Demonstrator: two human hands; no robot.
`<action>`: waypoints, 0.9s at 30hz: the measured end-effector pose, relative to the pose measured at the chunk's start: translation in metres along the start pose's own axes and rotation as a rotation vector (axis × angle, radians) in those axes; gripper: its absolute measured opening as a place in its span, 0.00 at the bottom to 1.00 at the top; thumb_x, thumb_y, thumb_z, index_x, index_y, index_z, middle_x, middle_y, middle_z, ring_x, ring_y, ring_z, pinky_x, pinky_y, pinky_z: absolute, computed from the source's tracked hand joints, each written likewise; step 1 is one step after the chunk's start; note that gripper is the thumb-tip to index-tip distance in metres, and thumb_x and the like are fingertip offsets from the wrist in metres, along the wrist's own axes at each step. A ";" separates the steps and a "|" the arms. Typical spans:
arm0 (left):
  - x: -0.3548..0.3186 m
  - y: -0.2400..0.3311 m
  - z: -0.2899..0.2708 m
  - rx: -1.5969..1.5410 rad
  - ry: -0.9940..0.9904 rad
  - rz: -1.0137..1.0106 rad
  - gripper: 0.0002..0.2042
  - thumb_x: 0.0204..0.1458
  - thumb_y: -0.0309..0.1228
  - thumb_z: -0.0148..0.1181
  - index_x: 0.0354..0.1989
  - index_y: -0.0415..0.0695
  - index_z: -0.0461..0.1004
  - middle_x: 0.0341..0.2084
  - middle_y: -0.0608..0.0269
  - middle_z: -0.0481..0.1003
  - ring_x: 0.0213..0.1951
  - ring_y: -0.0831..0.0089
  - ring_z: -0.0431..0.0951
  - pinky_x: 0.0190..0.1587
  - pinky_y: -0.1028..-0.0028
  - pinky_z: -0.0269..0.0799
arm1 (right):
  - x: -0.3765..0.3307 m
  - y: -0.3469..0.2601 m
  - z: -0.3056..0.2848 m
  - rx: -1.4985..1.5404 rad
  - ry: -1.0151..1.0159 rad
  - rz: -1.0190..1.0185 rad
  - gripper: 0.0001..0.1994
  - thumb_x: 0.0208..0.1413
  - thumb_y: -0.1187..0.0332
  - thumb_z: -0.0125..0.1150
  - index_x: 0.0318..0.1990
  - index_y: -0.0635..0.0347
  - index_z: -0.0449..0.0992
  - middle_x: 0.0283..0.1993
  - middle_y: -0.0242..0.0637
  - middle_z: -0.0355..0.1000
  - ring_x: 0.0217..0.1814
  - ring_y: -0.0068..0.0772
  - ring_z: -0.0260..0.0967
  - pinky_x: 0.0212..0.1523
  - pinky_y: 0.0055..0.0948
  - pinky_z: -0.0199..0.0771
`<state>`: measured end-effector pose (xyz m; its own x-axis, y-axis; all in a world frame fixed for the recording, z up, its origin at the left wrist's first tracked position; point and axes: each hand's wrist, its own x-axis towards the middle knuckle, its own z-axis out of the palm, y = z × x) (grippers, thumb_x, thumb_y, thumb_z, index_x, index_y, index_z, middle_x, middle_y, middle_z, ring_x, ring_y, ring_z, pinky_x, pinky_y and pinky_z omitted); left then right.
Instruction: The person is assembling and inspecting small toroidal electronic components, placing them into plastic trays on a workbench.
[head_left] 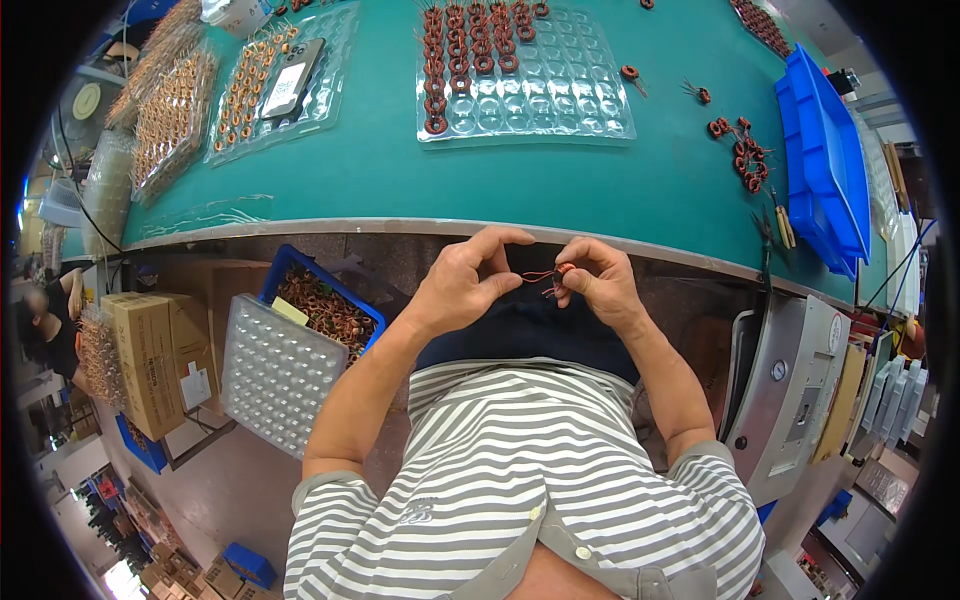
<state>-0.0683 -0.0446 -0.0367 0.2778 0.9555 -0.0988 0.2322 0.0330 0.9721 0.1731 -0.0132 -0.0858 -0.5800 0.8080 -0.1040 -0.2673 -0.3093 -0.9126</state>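
Right hand: fingers pinch small copper-wound coil, below table edge.
Coil lead: long axis roughly horizontal, pointing toward left hand.
Left hand: thumb and forefinger pinched together at lead's end.
Clear tray: on green table, well beyond.

Sitting before me: clear blister tray part-filled with coils | blue bin leaning right | empty tray | cardboard box

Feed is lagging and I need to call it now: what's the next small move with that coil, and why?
Probably draw the wire taut with the left hand. The right hand pinches the coil, and the wire runs slack between the hands, below the table edge.
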 end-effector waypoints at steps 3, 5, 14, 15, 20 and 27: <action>-0.001 0.002 0.000 0.006 0.006 0.021 0.19 0.50 0.21 0.65 0.53 0.40 0.72 0.23 0.70 0.71 0.26 0.83 0.69 0.30 0.80 0.66 | 0.003 0.001 0.003 -0.006 0.041 -0.014 0.11 0.58 0.71 0.64 0.44 0.68 0.73 0.36 0.38 0.73 0.34 0.28 0.75 0.32 0.26 0.81; -0.009 0.002 -0.001 0.036 0.036 -0.015 0.16 0.51 0.22 0.64 0.49 0.38 0.74 0.24 0.67 0.73 0.26 0.83 0.70 0.31 0.80 0.68 | 0.002 -0.002 0.010 -0.013 0.043 -0.018 0.11 0.58 0.71 0.64 0.44 0.68 0.73 0.36 0.38 0.73 0.34 0.28 0.75 0.32 0.26 0.80; -0.004 -0.019 0.020 0.146 0.029 0.219 0.05 0.44 0.24 0.64 0.30 0.41 0.80 0.26 0.54 0.74 0.33 0.56 0.77 0.38 0.63 0.72 | -0.003 -0.004 0.007 -0.290 -0.002 0.084 0.06 0.52 0.81 0.58 0.38 0.68 0.73 0.30 0.36 0.70 0.26 0.27 0.72 0.26 0.25 0.76; -0.005 -0.014 0.016 0.154 -0.018 0.186 0.05 0.43 0.24 0.64 0.30 0.40 0.80 0.26 0.54 0.74 0.33 0.56 0.77 0.38 0.62 0.72 | -0.002 -0.005 0.008 -0.312 -0.036 0.080 0.06 0.51 0.81 0.58 0.38 0.68 0.73 0.29 0.35 0.69 0.25 0.27 0.72 0.26 0.25 0.76; -0.002 -0.013 0.010 0.294 -0.164 0.068 0.09 0.44 0.28 0.63 0.34 0.38 0.81 0.31 0.50 0.77 0.38 0.52 0.78 0.41 0.60 0.72 | 0.004 -0.009 0.015 -0.384 -0.089 0.060 0.06 0.51 0.81 0.58 0.37 0.68 0.73 0.28 0.33 0.68 0.26 0.25 0.72 0.26 0.23 0.77; -0.006 -0.001 0.011 0.332 -0.105 0.027 0.06 0.46 0.23 0.59 0.32 0.37 0.76 0.31 0.50 0.78 0.37 0.51 0.79 0.40 0.58 0.72 | 0.015 -0.005 0.024 -0.247 0.000 0.027 0.09 0.55 0.71 0.66 0.39 0.66 0.73 0.31 0.34 0.72 0.26 0.24 0.72 0.26 0.23 0.77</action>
<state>-0.0604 -0.0532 -0.0398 0.3782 0.9189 -0.1123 0.5091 -0.1051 0.8543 0.1474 -0.0113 -0.0737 -0.5839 0.8014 -0.1293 -0.0560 -0.1986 -0.9785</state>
